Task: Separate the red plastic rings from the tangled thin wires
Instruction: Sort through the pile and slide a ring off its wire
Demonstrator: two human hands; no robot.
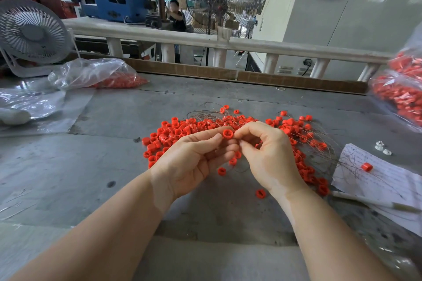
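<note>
Red ring point(227, 134) between both hands point(230, 155)

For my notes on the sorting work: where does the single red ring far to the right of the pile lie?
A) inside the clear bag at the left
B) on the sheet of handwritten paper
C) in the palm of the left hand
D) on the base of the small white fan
B: the single red ring rests on the sheet of handwritten paper, apart from the pile.
</note>
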